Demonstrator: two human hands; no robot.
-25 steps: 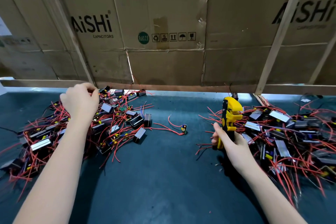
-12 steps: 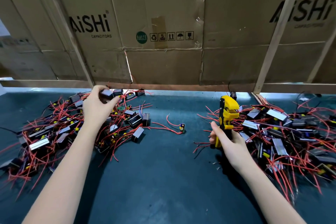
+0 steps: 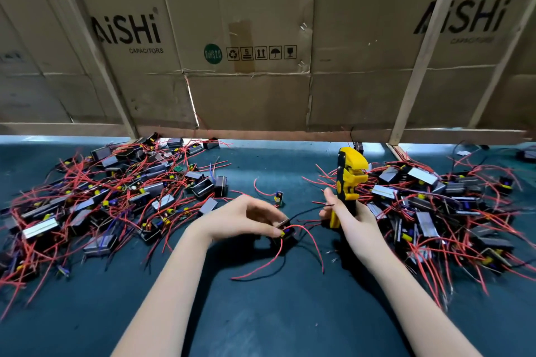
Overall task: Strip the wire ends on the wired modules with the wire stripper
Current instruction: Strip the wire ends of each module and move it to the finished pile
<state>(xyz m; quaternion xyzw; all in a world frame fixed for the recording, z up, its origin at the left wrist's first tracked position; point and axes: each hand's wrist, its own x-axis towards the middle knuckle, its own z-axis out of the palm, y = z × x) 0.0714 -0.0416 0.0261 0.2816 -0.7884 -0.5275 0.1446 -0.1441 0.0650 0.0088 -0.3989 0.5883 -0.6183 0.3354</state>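
I see the wired module (image 3: 285, 233), a small black block with a blue part on top, held just above the dark green mat (image 3: 261, 322) at centre, between the two heaps. My left hand (image 3: 246, 219) has its fingers and thumb curled round the module, pinching it from above. Red wires (image 3: 301, 243) loop off it and trail down toward me, and a thin black wire (image 3: 311, 209) runs from it to the right, its tip reaching the thumb side of my right hand (image 3: 352, 219). That hand is wrapped round the handles of the yellow-and-black wire stripper (image 3: 349, 175), which stands upright with its head at the top; whether the thumb actually touches the black wire I cannot tell. To the left lies a heap of modules with red leads (image 3: 116, 191), and a second heap (image 3: 441, 203) spreads just behind and to the right of the stripper. One lone small module (image 3: 278, 197) sits on the mat just beyond my left hand. Cardboard cartons printed AiSHi (image 3: 127, 30) wall off the back of the bench.
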